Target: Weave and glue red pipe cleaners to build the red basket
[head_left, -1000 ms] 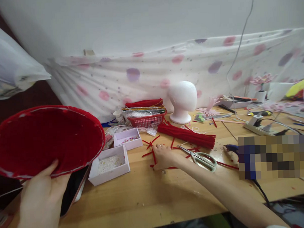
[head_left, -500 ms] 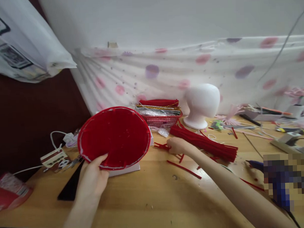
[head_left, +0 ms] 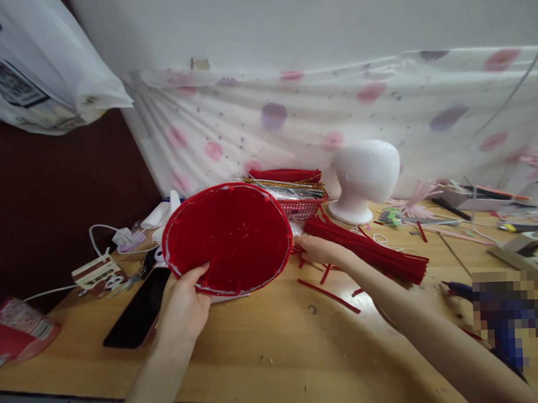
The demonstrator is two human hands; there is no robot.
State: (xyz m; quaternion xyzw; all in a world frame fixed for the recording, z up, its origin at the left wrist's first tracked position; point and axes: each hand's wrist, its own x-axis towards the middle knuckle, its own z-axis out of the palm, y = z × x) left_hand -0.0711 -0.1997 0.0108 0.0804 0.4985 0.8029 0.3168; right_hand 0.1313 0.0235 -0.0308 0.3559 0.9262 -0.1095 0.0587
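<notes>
The left hand's thumb point(head_left: 197, 272) presses on the face of the red disc point(head_left: 228, 238), with the other fingers hidden behind its near rim, so the left hand point(head_left: 182, 307) pinches the disc and holds it tilted above the wooden table point(head_left: 274, 348). The right hand point(head_left: 318, 250) lies at the disc's right edge among short red stem pieces point(head_left: 329, 296); whether its curled fingers grip anything cannot be told. Just right of it lies a bundle of red stems point(head_left: 372, 254). Farther back are a red basket point(head_left: 305, 205) and a white foam head point(head_left: 365, 177). A black phone point(head_left: 138, 315) lies near left.
</notes>
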